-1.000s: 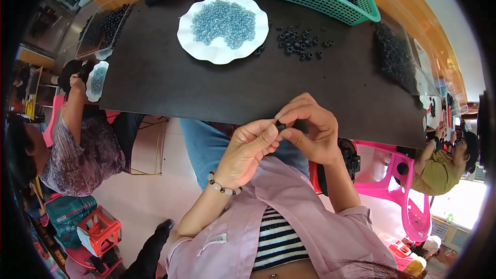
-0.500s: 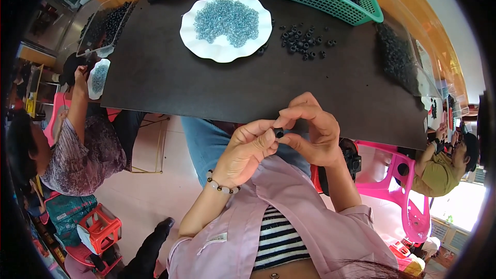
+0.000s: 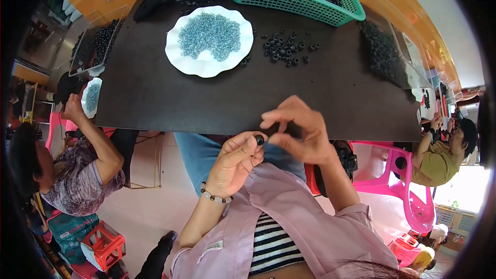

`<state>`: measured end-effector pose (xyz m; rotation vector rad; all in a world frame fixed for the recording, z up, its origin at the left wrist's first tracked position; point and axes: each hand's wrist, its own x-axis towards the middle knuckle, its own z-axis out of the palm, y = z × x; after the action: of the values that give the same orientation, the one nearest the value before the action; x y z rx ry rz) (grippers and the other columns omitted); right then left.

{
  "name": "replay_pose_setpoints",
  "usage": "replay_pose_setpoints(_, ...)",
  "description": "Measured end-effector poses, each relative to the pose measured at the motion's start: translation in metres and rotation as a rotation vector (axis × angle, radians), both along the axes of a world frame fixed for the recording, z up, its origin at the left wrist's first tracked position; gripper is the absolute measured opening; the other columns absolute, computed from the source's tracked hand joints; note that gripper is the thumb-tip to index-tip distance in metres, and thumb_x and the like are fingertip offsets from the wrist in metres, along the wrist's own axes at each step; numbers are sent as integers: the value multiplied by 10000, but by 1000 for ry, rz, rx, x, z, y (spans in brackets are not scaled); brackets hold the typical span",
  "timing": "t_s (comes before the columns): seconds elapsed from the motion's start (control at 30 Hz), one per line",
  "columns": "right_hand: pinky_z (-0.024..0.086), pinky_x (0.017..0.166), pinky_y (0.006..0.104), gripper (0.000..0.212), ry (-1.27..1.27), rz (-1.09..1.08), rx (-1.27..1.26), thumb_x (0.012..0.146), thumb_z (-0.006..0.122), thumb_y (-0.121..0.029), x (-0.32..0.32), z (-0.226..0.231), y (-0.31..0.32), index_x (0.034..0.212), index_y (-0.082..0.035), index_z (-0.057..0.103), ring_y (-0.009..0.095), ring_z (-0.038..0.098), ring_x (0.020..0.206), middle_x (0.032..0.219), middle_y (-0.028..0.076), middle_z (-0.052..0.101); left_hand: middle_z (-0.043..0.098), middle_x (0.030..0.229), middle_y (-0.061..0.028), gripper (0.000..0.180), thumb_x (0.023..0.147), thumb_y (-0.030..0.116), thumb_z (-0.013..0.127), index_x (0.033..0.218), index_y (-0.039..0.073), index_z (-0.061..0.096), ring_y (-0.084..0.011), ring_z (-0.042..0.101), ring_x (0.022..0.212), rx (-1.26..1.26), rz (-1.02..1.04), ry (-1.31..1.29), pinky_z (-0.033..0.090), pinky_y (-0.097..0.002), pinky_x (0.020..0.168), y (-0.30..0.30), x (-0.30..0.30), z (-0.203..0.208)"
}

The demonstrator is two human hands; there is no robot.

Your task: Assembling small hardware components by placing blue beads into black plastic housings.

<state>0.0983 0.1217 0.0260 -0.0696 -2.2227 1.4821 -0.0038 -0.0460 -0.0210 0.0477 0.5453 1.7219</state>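
- The right hand (image 3: 304, 133) had drawn off the small, round, glossy black bead (image 3: 260, 140), fingers parted, seemingly empty.
- That left its hold to the left hand (image 3: 233, 159), pinching it beside the dark-brown flat tabletop (image 3: 206, 106)'s near edge.

And there it was, a small, rounded black bead (image 3: 260, 140), pinched in the left hand (image 3: 232, 159), its dark side peeping out just past the thumb tip! Up off any surface it sat, well apart from the white, scalloped-rim plate (image 3: 202, 71), on the wearer's side of it and right of its middle. Which way its hole faced was too small to tell.
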Motion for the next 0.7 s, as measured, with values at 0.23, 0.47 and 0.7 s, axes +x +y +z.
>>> replay_pose_setpoints(0.23, 469, 803, 329, 244, -82, -459, 681, 763, 701, 4, -15, 7, 73, 995, -71, 703, 235, 569, 943, 962, 68, 664, 592, 839, 5, 261, 930, 222, 645, 1067, -1, 640, -85, 541, 752, 17, 36, -26, 460, -225, 710, -3, -4, -1)
replay_pose_setpoints(0.47, 428, 887, 357, 223, -55, -367, 827, 748, 699, 7, -31, 5, 86, 954, -77, 696, 271, 507, 1023, 1064, 61, 627, 574, 817, 14, 273, 943, 235, 627, 1072, -5, 627, -79, 533, 743, -19, 65, -25, 456, -213, 698, -8, -4, 1)
replay_pose_setpoints(0.7, 452, 842, 366, 168, 28, -314, 846, 759, 684, -23, -60, 3, 85, 916, -82, 690, 287, 519, 967, 1009, 63, 629, 554, 793, 24, 276, 952, 243, 615, 1082, -1, 618, -70, 518, 718, -64, 94, -44, 454, -207, 683, -15, -8, -1)
